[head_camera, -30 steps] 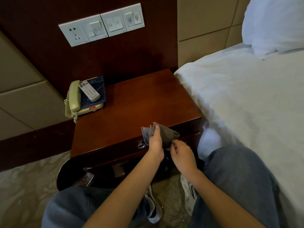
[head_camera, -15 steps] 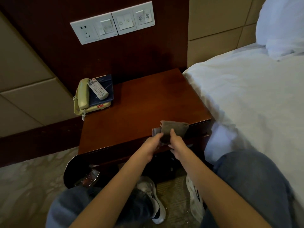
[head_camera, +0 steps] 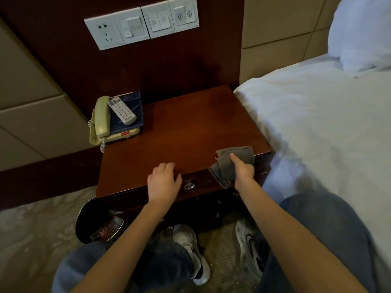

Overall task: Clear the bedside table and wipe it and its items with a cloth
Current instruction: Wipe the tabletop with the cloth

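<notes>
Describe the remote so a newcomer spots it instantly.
Start at the wooden bedside table beside the bed; its back left corner holds a beige phone. A dark blue folder lies on the phone, and the remote lies slantwise on it. It is the only white, button-covered bar there.

**One table, three items, one cloth: the bedside count**

A single bedside table (head_camera: 190, 127) carries one telephone (head_camera: 101, 121), one remote control (head_camera: 122, 111) and one blue folder (head_camera: 132, 123), stacked at ten o'clock, and one grey cloth (head_camera: 237, 157) at four o'clock. The drawer front shows one knob (head_camera: 189, 185). Two hands are in frame, the left hand (head_camera: 164, 182) at six o'clock on the tabletop and the right hand (head_camera: 243, 172) at four. Two sneakers (head_camera: 188, 240) sit at six o'clock. One bed (head_camera: 317, 123) at three o'clock bears one pillow (head_camera: 359, 32). One wall socket (head_camera: 105, 32) sits at eleven.
</notes>
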Motion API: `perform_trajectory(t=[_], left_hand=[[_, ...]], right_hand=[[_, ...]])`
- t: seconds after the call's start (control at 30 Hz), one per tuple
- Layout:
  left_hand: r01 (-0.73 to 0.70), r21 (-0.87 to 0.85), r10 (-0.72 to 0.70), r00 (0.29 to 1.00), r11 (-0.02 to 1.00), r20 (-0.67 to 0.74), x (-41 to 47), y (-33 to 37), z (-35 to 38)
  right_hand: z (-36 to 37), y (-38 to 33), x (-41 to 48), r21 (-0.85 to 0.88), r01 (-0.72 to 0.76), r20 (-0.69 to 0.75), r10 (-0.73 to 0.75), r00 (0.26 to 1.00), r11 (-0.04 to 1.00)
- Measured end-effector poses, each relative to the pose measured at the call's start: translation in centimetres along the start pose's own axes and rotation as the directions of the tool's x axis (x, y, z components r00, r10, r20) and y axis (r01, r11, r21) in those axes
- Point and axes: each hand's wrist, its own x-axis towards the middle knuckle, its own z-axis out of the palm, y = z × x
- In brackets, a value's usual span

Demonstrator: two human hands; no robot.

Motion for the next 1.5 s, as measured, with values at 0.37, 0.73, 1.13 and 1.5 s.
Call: perform_trajectory(t=[0.37,0.73,1.13,1.5], left_hand=[[-0.046,0.108,0.039,0.997,0.993,0.068,0.6,-3.0,-0.8],[-0.077,0.082,0.072,0.996,0.994,0.062,1.2,-3.5,-0.8],[-0.114,0.075,0.107,0.99,0.991,0.093,1.6,-3.6,-1.1],[-0.196,0.065,0.195,0.981,0.978,0.02,2.6,-3.1,-1.6]], right_hand=[[8.4,7.4,-6.7,0.165,-0.258,0.16,0.232,0.959,0.952],[0.9,0.2,-1.2,0.203,0.044,-0.067,-0.031,0.997,0.978],[7.3,6.4,-6.6,0.197,-0.224,0.159,0.194,0.968,0.955],[7.6,4.9,-5.1,0.256,-0.27,0.154,0.237,0.959,0.928]])
